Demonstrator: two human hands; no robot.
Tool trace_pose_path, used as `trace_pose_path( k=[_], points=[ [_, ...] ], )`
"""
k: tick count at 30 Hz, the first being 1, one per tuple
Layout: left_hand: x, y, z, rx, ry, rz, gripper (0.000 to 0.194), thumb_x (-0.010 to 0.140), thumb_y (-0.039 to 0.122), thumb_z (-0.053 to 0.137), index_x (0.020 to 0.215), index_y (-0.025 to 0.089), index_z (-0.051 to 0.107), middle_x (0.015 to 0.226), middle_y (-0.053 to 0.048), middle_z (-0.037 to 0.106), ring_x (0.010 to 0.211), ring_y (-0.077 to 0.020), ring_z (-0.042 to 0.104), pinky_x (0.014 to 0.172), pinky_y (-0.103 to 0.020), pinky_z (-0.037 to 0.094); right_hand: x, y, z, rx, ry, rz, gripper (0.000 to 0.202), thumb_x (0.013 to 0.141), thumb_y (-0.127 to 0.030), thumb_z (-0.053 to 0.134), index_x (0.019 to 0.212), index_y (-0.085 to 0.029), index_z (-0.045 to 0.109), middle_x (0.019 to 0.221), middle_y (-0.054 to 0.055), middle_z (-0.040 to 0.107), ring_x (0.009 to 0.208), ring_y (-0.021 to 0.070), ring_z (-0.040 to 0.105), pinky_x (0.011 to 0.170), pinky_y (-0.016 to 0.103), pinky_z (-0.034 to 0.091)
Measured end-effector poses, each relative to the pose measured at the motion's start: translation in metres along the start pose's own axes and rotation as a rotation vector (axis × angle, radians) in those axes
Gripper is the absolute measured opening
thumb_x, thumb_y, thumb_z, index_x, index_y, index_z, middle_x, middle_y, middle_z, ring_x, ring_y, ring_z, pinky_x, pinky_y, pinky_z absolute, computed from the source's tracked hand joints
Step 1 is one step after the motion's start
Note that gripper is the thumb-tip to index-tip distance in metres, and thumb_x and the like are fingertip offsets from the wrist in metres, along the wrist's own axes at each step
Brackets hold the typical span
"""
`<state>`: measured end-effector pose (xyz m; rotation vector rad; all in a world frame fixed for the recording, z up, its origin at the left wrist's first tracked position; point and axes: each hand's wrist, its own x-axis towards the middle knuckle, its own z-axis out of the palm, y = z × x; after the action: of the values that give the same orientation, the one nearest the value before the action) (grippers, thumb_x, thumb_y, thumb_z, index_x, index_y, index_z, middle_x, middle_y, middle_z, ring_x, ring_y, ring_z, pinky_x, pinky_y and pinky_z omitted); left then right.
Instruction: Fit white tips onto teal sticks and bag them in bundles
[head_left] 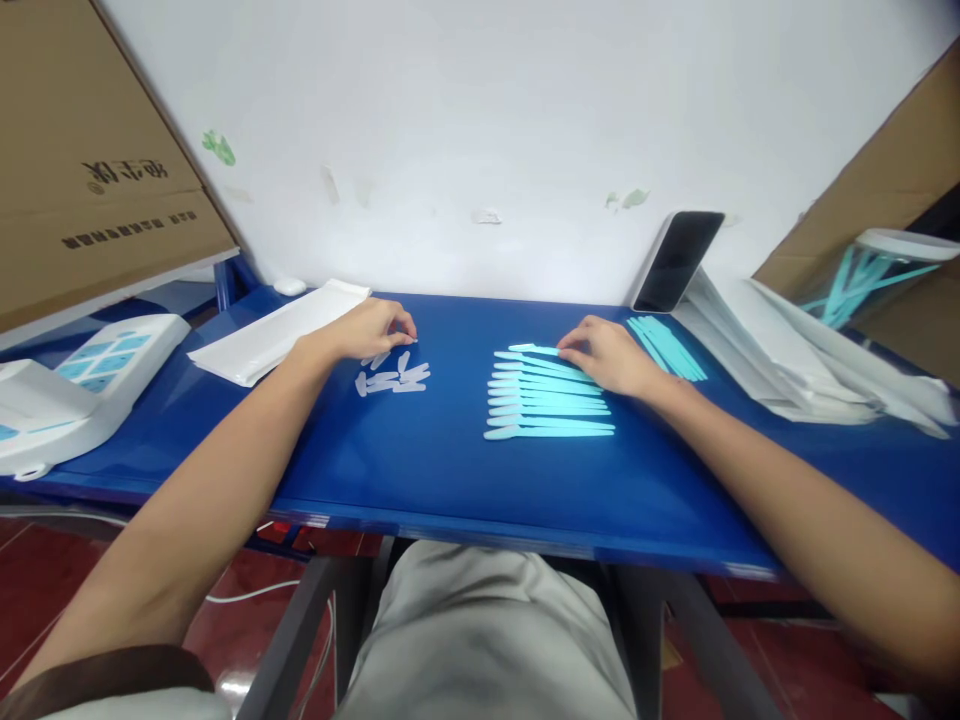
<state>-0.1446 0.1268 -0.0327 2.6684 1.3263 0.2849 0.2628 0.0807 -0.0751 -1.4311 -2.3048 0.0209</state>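
Observation:
My left hand (369,328) is above the left part of the table, thumb and forefinger pinched on a small whitish blade cap (413,341), mostly hidden by the fingertips. Just below it lies a loose pile of translucent white caps (391,380). My right hand (606,354) is closed on the handle of a turquoise eyebrow razor (529,348), whose head points left. This razor is at the far end of a row of similar razors (551,410), lying side by side with their heads to the left. Behind my right wrist sits a bunch of turquoise sticks (667,348), apparently more razors.
On the blue table (435,475), a dark-screened phone (679,262) leans against the wall. White plastic bags (795,350) and a clear tub (874,275) of turquoise sticks are at right. A folded white sheet (281,330) and a white tray (112,375) lie left, near a cardboard box (97,130).

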Motion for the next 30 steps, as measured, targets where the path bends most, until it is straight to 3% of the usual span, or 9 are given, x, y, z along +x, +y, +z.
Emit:
trace_pose_path(
  k=[4, 8, 14, 19, 22, 25, 30],
  points=[
    [0.001, 0.011, 0.000, 0.079, -0.045, -0.074, 0.029, 0.088, 0.032, 0.055, 0.105, 0.019, 0.074, 0.093, -0.007, 0.075, 0.077, -0.0205, 0.066, 0.071, -0.030, 0.047, -0.001, -0.003, 0.001, 0.029, 0.013, -0.004, 0.020, 0.095, -0.032, 0.055, 0.096, -0.019, 0.070, 0.103, 0.011, 0.070, 0.100, 0.0288, 0.062, 0.092, 0.044, 0.048],
    [0.004, 0.017, 0.003, 0.199, -0.062, -0.072, 0.041, 0.092, 0.027, 0.047, 0.124, 0.017, 0.070, 0.106, -0.012, 0.075, 0.093, -0.0263, 0.069, 0.081, -0.033, 0.049, -0.003, -0.014, -0.004, 0.108, 0.095, 0.038, 0.019, 0.098, -0.030, 0.047, 0.101, -0.020, 0.062, 0.100, 0.011, 0.072, 0.091, 0.0265, 0.065, 0.085, 0.040, 0.047],
    [0.006, 0.016, 0.011, 0.306, -0.012, -0.064, 0.036, 0.094, 0.026, 0.043, 0.110, 0.015, 0.074, 0.109, -0.016, 0.070, 0.100, -0.0298, 0.066, 0.087, -0.037, 0.048, -0.007, -0.033, -0.011, 0.160, 0.173, 0.037, 0.027, 0.100, -0.030, 0.040, 0.118, -0.019, 0.056, 0.092, 0.009, 0.072, 0.080, 0.0248, 0.065, 0.078, 0.036, 0.047],
    [0.003, 0.019, 0.011, 0.174, 0.042, -0.025, 0.024, 0.093, 0.024, 0.046, 0.100, 0.015, 0.066, 0.102, -0.013, 0.065, 0.086, -0.0247, 0.063, 0.079, -0.035, 0.047, -0.012, -0.051, -0.017, 0.068, 0.087, 0.114, 0.039, 0.090, -0.038, 0.058, 0.123, -0.020, 0.062, 0.085, 0.007, 0.070, 0.075, 0.0258, 0.064, 0.069, 0.035, 0.045],
    [0.002, 0.028, 0.007, 0.102, 0.193, 0.061, 0.022, 0.097, 0.030, 0.046, 0.099, 0.016, 0.062, 0.101, -0.012, 0.064, 0.089, -0.0246, 0.060, 0.083, -0.036, 0.046, -0.015, -0.064, -0.023, 0.031, 0.099, 0.168, 0.044, 0.084, -0.047, 0.065, 0.119, -0.021, 0.068, 0.082, 0.006, 0.070, 0.075, 0.0265, 0.064, 0.067, 0.035, 0.044],
    [0.002, 0.045, 0.007, -0.010, 0.348, 0.102, 0.021, 0.099, 0.035, 0.048, 0.102, 0.017, 0.059, 0.096, -0.009, 0.063, 0.085, -0.0221, 0.058, 0.080, -0.034, 0.045, -0.019, -0.075, -0.027, 0.121, 0.100, 0.083, 0.041, 0.091, -0.049, 0.056, 0.118, -0.019, 0.068, 0.086, 0.006, 0.071, 0.075, 0.0249, 0.063, 0.069, 0.034, 0.044],
    [0.007, 0.079, 0.021, -0.477, 0.356, 0.083, 0.021, 0.103, 0.040, 0.048, 0.099, 0.020, 0.050, 0.077, -0.001, 0.062, 0.067, -0.0140, 0.056, 0.064, -0.026, 0.042, -0.024, -0.086, -0.026, 0.123, 0.047, 0.008, 0.040, 0.105, -0.043, 0.035, 0.123, -0.022, 0.063, 0.085, 0.005, 0.071, 0.077, 0.0249, 0.065, 0.070, 0.034, 0.041]
  ],
)
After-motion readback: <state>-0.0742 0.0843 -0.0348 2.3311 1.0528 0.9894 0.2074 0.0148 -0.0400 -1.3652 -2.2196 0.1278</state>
